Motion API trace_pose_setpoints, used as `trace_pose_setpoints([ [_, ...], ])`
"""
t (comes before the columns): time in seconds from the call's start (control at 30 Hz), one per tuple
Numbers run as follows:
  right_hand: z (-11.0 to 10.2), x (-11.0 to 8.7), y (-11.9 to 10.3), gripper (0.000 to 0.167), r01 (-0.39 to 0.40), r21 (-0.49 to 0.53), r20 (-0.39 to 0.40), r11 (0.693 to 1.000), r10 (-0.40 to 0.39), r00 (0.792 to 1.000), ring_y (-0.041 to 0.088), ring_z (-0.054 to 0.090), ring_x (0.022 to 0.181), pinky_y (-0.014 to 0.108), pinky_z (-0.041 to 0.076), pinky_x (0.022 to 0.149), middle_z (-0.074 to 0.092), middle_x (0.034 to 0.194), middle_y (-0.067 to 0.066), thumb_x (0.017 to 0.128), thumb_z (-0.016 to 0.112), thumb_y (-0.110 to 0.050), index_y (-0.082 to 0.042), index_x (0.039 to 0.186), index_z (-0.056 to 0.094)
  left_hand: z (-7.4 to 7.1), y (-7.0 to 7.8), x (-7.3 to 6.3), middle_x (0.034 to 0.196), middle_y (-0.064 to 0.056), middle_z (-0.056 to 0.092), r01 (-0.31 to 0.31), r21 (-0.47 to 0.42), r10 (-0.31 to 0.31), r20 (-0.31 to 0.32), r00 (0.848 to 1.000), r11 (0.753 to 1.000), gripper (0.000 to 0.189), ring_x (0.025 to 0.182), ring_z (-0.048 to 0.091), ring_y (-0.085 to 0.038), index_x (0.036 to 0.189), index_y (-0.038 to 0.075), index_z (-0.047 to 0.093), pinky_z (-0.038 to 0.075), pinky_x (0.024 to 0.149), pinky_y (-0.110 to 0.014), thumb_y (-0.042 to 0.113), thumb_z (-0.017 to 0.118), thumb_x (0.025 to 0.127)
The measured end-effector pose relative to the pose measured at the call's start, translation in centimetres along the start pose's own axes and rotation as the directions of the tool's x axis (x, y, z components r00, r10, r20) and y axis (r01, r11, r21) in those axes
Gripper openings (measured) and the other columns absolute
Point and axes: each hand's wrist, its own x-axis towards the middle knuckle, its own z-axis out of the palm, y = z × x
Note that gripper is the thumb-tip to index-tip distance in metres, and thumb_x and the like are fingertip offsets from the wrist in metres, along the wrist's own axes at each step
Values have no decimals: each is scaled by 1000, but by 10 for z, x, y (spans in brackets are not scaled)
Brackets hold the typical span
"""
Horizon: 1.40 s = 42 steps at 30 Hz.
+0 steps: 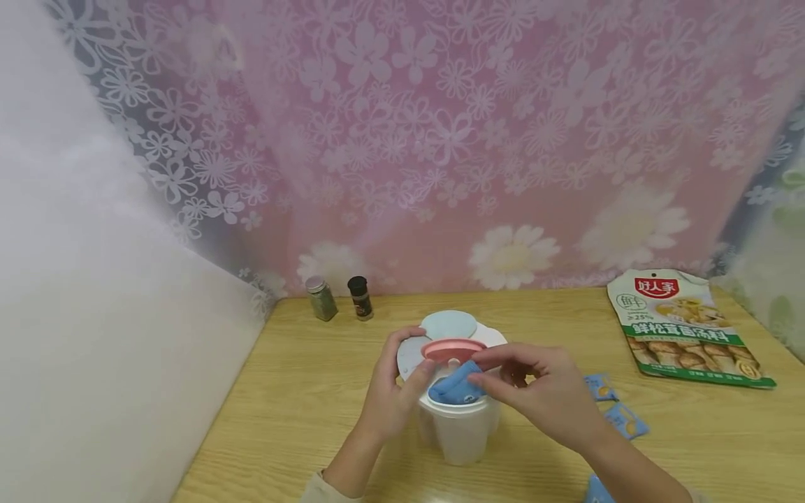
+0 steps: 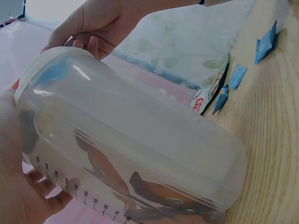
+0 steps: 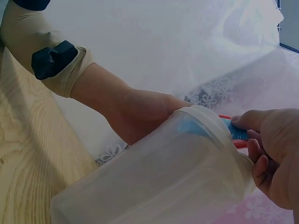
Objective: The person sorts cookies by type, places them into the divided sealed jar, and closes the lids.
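A translucent plastic canister (image 1: 464, 440) with several compartments stands on the wooden table, its round lids set like petals. The pink lid (image 1: 455, 347) is raised over the front compartment. My left hand (image 1: 391, 395) grips the canister's top from the left, thumb near the opening. Between thumb and fingers, my right hand (image 1: 553, 398) pinches a blue packet (image 1: 458, 388) at the mouth of that compartment. Part of the blue shows through the wall in the right wrist view. Brown packets (image 2: 161, 191) lie inside another compartment, beside printed measuring marks, in the left wrist view.
Right of the canister lie blue packets (image 1: 626, 420), one more (image 1: 597, 490) at the near edge of view. A white and green mushroom soup bag (image 1: 692, 342) leans at the back right. A green-filled jar (image 1: 321, 299) and a black-capped bottle (image 1: 360, 299) stand back left.
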Motion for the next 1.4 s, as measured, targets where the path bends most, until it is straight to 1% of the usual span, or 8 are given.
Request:
trace_pose_setpoints([
  [0.13, 2, -5, -1, 22, -25, 41, 25, 999, 24, 999, 9, 40, 53, 26, 37, 46, 48, 60, -6, 81, 80, -5, -18, 98, 78, 0, 1, -3, 131, -4, 57, 0, -4, 0, 5, 1000, 1000, 40, 107, 62, -15, 134, 21, 49, 54, 90, -28, 18, 62, 97],
  [0.23, 1, -8, -2, 22, -7, 48, 53, 999, 4, 999, 8, 40, 52, 24, 37, 45, 53, 61, -7, 83, 78, -3, -19, 98, 78, 1, 1, -6, 130, -5, 57, 2, -17, -2, 10, 1000, 1000, 40, 108, 62, -15, 134, 21, 50, 55, 90, -28, 17, 62, 96],
  [0.43, 1, -4, -7, 29, 159, -13, 82, 987, -158, 984, 1, 39, 53, 16, 36, 47, 62, 74, -13, 83, 76, 1, -21, 101, 76, 1, -1, -8, 128, -6, 58, -10, -23, 10, 5, 1000, 1000, 41, 105, 62, -15, 135, 20, 50, 56, 87, -29, 17, 62, 96],
  [0.53, 3, -3, -8, 27, 193, -65, 103, 979, -185, 977, -2, 38, 54, 14, 35, 47, 61, 74, -16, 83, 78, -4, -22, 103, 77, 1, 0, -7, 128, -6, 57, -14, -26, 14, 4, 1000, 1000, 41, 105, 62, -14, 136, 20, 49, 56, 86, -29, 18, 61, 97],
  [0.67, 2, -5, -6, 21, 113, -52, 106, 992, -107, 989, 0, 41, 54, 17, 38, 47, 59, 69, -14, 85, 77, -7, -20, 102, 77, 0, 0, -6, 127, -7, 58, -19, -37, 20, 18, 1000, 999, 41, 104, 62, -15, 137, 18, 48, 57, 85, -31, 17, 60, 98],
  [0.77, -2, -6, -3, 17, 9, 53, 144, 999, -17, 989, 5, 43, 53, 22, 40, 46, 59, 68, -10, 88, 74, -5, -13, 103, 76, -1, 0, -7, 127, -6, 58, -12, -32, 12, 10, 1000, 999, 41, 104, 62, -15, 137, 19, 48, 57, 84, -30, 17, 61, 98],
  [0.97, -17, -7, 7, 19, -157, 220, 288, 963, 90, 954, 9, 50, 59, 29, 44, 48, 66, 83, -8, 94, 65, -1, -5, 112, 71, -3, -1, -7, 126, -7, 58, -17, -36, 17, 3, 1000, 999, 41, 103, 62, -14, 136, 18, 49, 57, 84, -30, 16, 61, 97],
  [1.4, -58, -18, 38, 26, -122, 172, 272, 977, 72, 960, 16, 49, 57, 31, 42, 44, 70, 90, -7, 95, 57, 8, -5, 114, 69, -1, -1, 0, 121, -12, 59, -55, -46, 56, 13, 998, 997, 39, 100, 62, -12, 135, 14, 49, 56, 84, -29, 15, 60, 97],
])
